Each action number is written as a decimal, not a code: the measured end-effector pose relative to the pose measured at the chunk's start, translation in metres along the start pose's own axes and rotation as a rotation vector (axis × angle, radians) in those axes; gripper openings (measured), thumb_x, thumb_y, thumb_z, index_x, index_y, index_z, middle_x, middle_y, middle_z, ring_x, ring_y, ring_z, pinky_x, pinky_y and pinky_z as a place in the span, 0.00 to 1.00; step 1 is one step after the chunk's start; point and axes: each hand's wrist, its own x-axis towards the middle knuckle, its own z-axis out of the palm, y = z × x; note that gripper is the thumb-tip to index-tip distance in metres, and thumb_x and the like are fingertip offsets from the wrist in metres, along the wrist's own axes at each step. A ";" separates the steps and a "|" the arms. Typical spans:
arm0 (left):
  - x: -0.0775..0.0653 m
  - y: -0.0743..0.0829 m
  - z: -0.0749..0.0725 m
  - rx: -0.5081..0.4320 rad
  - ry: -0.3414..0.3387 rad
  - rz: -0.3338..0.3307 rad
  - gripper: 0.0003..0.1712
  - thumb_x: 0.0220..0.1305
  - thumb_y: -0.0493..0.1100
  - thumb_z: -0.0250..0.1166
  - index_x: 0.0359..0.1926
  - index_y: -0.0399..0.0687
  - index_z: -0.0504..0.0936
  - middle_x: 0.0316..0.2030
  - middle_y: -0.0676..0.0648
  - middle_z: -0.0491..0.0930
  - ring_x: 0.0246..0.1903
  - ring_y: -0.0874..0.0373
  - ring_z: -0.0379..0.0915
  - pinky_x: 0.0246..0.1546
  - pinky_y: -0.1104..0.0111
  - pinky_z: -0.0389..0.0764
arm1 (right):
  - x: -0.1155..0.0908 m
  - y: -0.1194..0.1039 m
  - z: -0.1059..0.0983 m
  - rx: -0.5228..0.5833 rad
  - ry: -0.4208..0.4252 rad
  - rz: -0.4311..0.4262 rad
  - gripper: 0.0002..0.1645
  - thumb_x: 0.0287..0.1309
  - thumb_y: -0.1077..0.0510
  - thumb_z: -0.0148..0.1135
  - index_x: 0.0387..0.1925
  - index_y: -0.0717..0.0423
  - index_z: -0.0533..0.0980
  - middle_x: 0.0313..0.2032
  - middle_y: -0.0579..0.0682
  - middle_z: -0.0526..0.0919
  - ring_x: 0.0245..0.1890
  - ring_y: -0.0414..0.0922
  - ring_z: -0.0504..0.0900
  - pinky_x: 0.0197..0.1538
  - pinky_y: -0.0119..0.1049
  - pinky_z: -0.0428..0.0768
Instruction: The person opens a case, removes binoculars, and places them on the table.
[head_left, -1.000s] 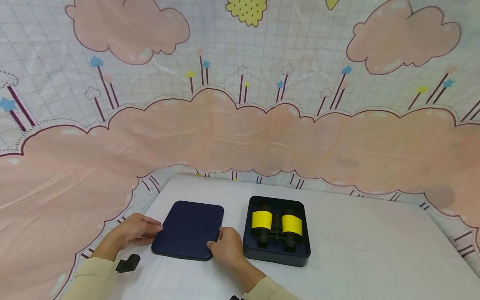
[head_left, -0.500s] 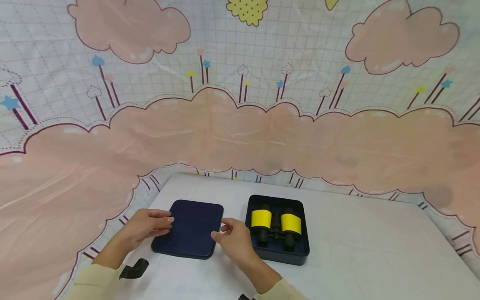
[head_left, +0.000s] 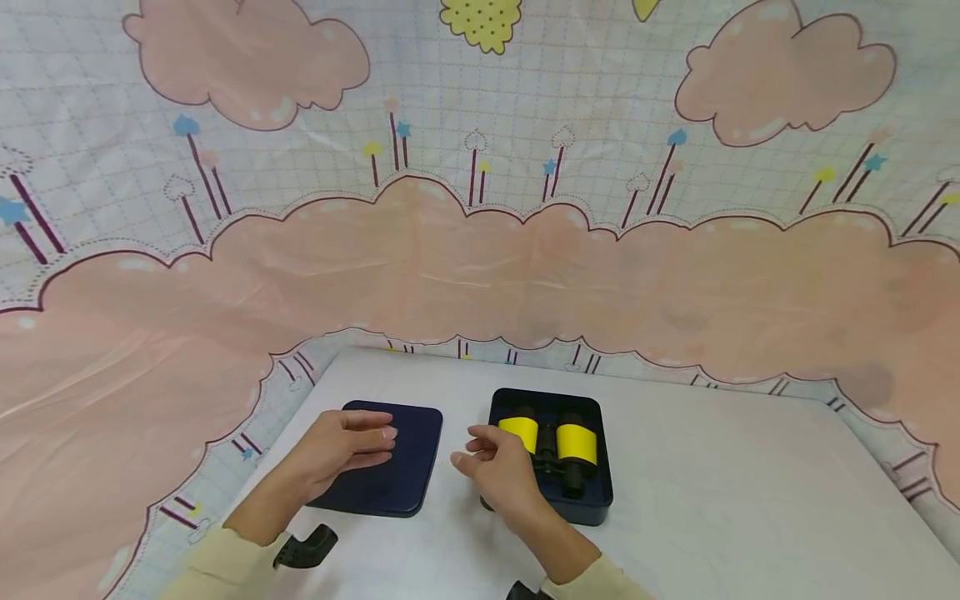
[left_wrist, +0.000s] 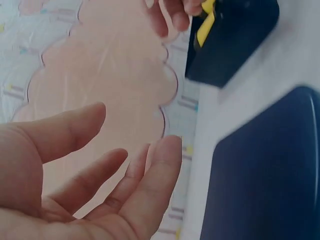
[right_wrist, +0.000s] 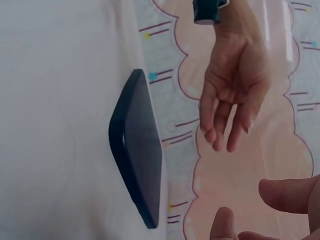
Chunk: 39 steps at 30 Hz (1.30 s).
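Note:
A dark navy lid (head_left: pixel 397 475) lies flat on the white table, left of a matching box (head_left: pixel 592 512). Inside the box rest binoculars (head_left: pixel 577 444) with yellow bands and black ends. My left hand (head_left: pixel 337 454) hovers over the lid's left part, its fingers loosely extended and holding nothing; the left wrist view shows the lid (left_wrist: pixel 270 165) apart from those fingers. My right hand (head_left: pixel 506 471) is in the air before the box's left side, thumb and fingers apart with nothing between them. It hides the box's near left corner and part of the left barrel.
The white table (head_left: pixel 735 492) stretches right of the box. Behind it hangs a printed cloth (head_left: pixel 525 275) with pink clouds, which also runs down the left side. Black camera mounts (head_left: pixel 307 547) sit at both wrists.
The right hand has left the lid's right edge and moved right, toward the box. My left hand has come off the lid's left edge and shifted right, above it. The lid stays put.

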 end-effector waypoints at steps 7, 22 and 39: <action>0.007 0.006 0.026 -0.016 -0.016 -0.001 0.29 0.72 0.36 0.66 0.68 0.25 0.72 0.55 0.38 0.84 0.51 0.53 0.86 0.54 0.59 0.88 | 0.001 0.004 -0.021 -0.038 0.013 -0.023 0.29 0.62 0.59 0.74 0.63 0.60 0.78 0.46 0.54 0.82 0.42 0.45 0.78 0.52 0.37 0.87; 0.021 0.020 0.074 -0.005 -0.041 -0.027 0.26 0.72 0.39 0.67 0.66 0.32 0.76 0.61 0.33 0.80 0.52 0.51 0.85 0.53 0.58 0.88 | 0.000 0.013 -0.063 -0.151 0.108 -0.028 0.30 0.62 0.59 0.74 0.65 0.58 0.78 0.53 0.57 0.84 0.44 0.45 0.81 0.56 0.42 0.88; 0.041 0.006 0.111 0.038 0.045 -0.045 0.25 0.69 0.34 0.69 0.64 0.33 0.78 0.51 0.37 0.83 0.51 0.45 0.85 0.52 0.53 0.88 | 0.004 0.028 -0.094 -0.387 0.124 -0.216 0.35 0.55 0.62 0.78 0.65 0.60 0.77 0.58 0.59 0.82 0.56 0.57 0.82 0.62 0.54 0.84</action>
